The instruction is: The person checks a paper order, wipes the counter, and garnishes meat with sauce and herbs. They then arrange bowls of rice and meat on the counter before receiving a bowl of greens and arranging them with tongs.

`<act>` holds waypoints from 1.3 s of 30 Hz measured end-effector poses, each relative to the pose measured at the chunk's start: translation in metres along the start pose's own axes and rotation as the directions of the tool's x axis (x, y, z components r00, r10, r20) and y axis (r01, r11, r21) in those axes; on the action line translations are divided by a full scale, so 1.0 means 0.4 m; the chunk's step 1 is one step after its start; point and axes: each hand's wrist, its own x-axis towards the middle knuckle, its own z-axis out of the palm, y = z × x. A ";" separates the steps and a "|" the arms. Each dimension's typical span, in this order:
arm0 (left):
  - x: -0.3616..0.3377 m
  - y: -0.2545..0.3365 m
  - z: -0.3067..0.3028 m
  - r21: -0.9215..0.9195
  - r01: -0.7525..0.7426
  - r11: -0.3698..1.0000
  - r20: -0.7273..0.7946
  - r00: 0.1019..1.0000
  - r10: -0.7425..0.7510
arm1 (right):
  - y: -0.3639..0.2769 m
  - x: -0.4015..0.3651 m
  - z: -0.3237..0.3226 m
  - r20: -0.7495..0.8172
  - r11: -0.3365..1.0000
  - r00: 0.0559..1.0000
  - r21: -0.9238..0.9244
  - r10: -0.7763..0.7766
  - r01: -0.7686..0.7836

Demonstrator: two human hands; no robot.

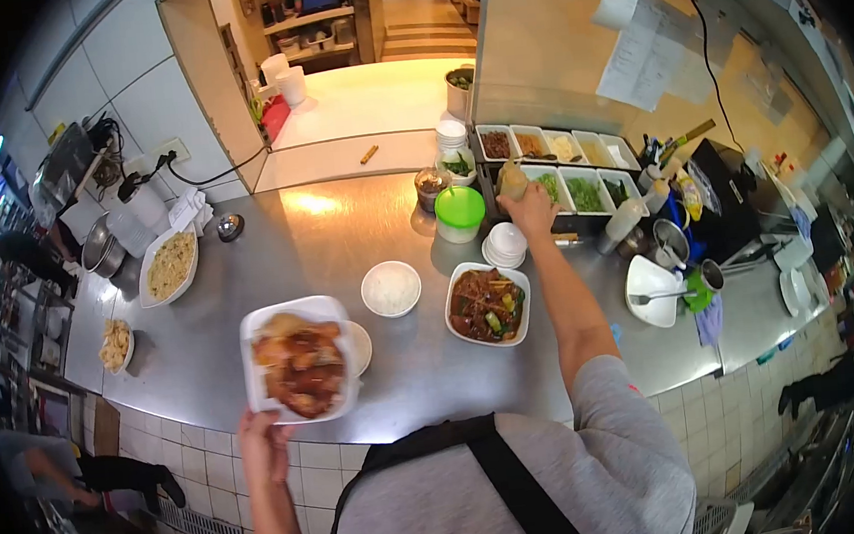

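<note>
My left hand (pixel 266 438) grips the lower edge of a white square bowl (pixel 249 353) of browned, sauced food (pixel 303 367), raised at the counter's front edge. Beneath its right side, a small white bowl (pixel 359 348) is partly hidden. My right hand (pixel 535 208) reaches across to the topping trays and is closed around a pale yellowish squeeze bottle (pixel 512 179). Next to my right forearm are a square bowl of dark braised meat and greens (pixel 488 305), stacked small white cups (pixel 505 245) and a green-lidded tub (pixel 460 212). A bowl of white rice (pixel 391 289) stands between the two square bowls.
Topping trays (pixel 587 194) line the back right, with bottles (pixel 624 221) beside them. A white dish with a spoon (pixel 649 293) sits at right. Leftward are a fried rice dish (pixel 171 268) and a bowl of pale fried pieces (pixel 116 346). Other people stand at both sides.
</note>
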 end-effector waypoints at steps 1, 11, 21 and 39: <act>-0.024 -0.048 0.103 -0.007 0.058 0.998 0.090 0.994 -0.057 | 0.012 0.013 -0.005 0.024 1.000 1.000 0.014 -0.018 0.018; -0.157 -0.131 0.674 0.386 0.248 0.889 0.645 0.616 -0.452 | 0.282 -0.082 -0.342 -0.138 0.677 0.987 0.719 -0.086 0.160; -0.269 -0.138 0.929 0.406 0.144 0.903 0.866 0.254 -0.430 | 0.618 -0.414 -0.668 -0.163 0.664 0.915 0.735 0.370 -0.137; -0.059 -0.417 0.839 0.343 0.211 0.915 0.628 0.673 -0.390 | 0.401 -0.336 -0.829 0.189 0.811 0.845 -0.238 -0.501 0.534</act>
